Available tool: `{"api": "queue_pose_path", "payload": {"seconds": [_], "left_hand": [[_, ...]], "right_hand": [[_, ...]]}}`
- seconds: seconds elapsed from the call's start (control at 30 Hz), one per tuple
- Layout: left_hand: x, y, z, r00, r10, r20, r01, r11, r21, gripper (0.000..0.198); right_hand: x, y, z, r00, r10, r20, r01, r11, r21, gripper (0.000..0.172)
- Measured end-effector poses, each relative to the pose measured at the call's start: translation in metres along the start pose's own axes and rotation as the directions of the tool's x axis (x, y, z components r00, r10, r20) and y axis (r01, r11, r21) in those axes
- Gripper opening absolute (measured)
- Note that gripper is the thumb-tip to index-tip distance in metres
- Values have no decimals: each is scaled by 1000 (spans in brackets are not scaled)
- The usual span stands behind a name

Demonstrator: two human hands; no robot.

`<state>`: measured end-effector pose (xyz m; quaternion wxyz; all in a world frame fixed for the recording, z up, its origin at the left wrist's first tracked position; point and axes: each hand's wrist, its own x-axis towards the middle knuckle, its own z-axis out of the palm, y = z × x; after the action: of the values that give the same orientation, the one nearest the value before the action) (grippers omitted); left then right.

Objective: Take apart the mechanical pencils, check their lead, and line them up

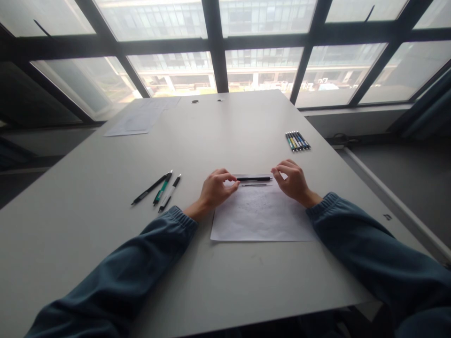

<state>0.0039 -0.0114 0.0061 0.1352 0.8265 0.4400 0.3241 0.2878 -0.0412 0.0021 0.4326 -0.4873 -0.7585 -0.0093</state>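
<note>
A black pen (254, 178) lies crosswise at the top edge of a white sheet of paper (260, 218) on the grey table (225, 136). A thin refill-like rod (256, 185) rests just below the pen. My left hand (215, 188) pinches the pen's left end with thumb and fingers curled. My right hand (292, 180) pinches the pen's right end, fingers bent. Both arms wear dark blue sleeves.
Three pens (158, 190) lie loose to the left of the sheet. A neat row of several coloured pens (298, 141) sits at the right, near the table's edge. More papers (139, 119) lie at the far left corner. Large windows stand behind the table.
</note>
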Motion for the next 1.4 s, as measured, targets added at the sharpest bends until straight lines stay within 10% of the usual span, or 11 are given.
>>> {"api": "queue_pose_path", "payload": {"seconds": [1.4], "left_hand": [[-1, 2, -1, 990, 40, 136, -41, 999, 5, 12]], "right_hand": [[2, -3, 0, 897, -194, 396, 244, 967, -78, 13]]}}
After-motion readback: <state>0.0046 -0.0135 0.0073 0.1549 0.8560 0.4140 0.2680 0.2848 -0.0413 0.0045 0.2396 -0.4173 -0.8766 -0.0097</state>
